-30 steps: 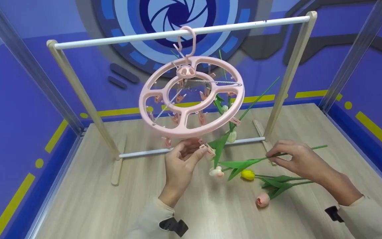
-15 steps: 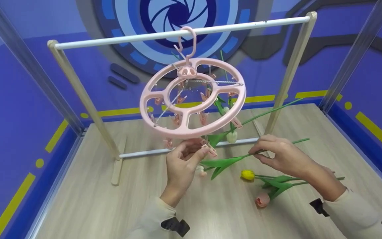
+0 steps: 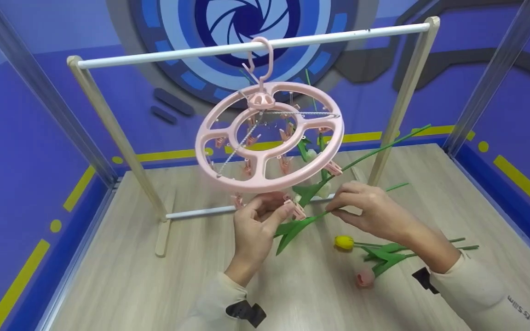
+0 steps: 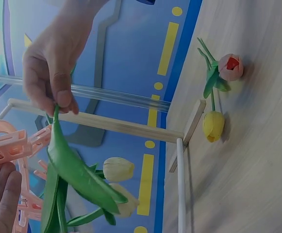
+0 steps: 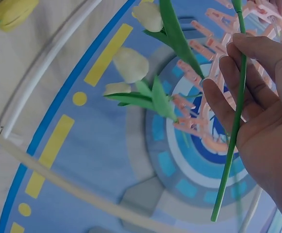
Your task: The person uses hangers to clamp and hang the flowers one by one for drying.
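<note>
In the head view, my left hand [image 3: 253, 230] pinches a pink clothespin [image 3: 295, 209] hanging under the front rim of a round pink clip hanger [image 3: 259, 168]. My right hand [image 3: 371, 207] pinches the green stem [image 5: 235, 126] of an artificial tulip between thumb and fingertips, just right of that clothespin. The tulip's leaves [image 3: 295, 230] point down and left past my left thumb; its bloom is hidden behind my left hand. Another tulip's long stem [image 3: 384, 146] slants up right beside a right-side clothespin [image 3: 333, 168]. White tulips [image 4: 119, 169] hang heads-down beneath the hanger.
A rack with a white top bar [image 3: 168, 54] and wooden legs [image 3: 108, 124] carries the hanger. On the table [image 3: 122, 285] lie a yellow tulip [image 3: 343, 242] and a pink tulip [image 3: 365, 277]. Blue-purple panels [image 3: 25, 119] enclose the sides and back.
My right hand has moved left with the tulip, bringing its leaves close to the pinched clothespin. The slanting stem on the right has tipped lower. My left hand has shifted only slightly.
</note>
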The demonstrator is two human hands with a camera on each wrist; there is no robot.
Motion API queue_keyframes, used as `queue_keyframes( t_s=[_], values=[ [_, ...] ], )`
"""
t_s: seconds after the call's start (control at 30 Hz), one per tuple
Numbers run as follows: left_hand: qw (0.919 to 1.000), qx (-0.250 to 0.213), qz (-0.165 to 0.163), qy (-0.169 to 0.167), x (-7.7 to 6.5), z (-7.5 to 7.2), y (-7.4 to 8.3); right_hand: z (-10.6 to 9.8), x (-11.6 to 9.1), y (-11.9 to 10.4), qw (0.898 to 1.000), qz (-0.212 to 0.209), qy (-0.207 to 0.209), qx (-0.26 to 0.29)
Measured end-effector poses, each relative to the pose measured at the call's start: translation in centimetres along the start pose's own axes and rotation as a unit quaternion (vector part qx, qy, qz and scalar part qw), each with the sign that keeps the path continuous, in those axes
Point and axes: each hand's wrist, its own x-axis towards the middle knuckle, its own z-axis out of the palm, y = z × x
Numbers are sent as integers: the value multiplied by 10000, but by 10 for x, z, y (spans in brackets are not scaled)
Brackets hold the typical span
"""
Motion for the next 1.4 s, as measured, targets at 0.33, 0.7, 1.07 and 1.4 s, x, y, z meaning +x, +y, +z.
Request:
queue_keyframes(
  t_s=[0.33, 0.7, 1.07, 1.4],
  values=[
    [10000, 27, 58, -2, 1, 2, 1, 8, 17, -8, 10000, -23, -80, 45],
    [10000, -16, 21, -64, 1, 1, 1, 13, 24, -14, 9999, -76, -17, 80],
    [10000, -66, -20, -41, 1, 0, 1, 16, 27, -15, 9996, -240, 112, 103],
    [9994, 83, -322, -13, 1, -1, 0, 18, 26, -16, 9999, -117, 52, 50]
  ],
)
